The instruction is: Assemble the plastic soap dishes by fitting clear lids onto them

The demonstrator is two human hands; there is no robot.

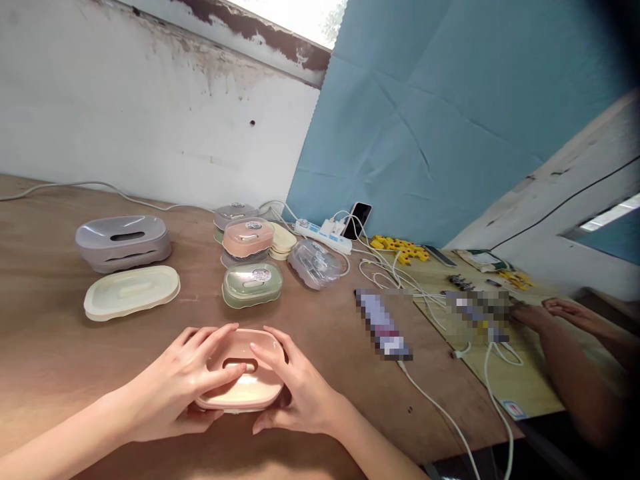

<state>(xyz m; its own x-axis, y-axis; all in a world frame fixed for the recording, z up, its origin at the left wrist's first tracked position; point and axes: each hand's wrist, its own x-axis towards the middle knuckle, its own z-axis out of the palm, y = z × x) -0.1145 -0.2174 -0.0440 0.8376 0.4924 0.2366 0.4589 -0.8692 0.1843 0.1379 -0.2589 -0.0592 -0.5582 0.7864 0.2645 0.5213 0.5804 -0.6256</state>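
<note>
A pink soap dish (250,389) with an oval slot lies at the front of the table, and something cream shows through the slot. My left hand (187,377) grips its left side, with one finger reaching to the slot. Around its right end my right hand (300,387) is closed, one finger lying on the top. Beyond them stands a green soap dish (253,293) under a transparent lid. Further left is a cream oval base (133,292), in front of stacked grey soap dish trays (95,250).
Behind the green dish are a lidded pink soap dish (245,239), cream bases (283,241) and stacked transparent lids (315,263). A power strip (324,237), cables and a blurred-out phone (383,323) lie to the right. Another person's hands (530,315) work at the adjoining table.
</note>
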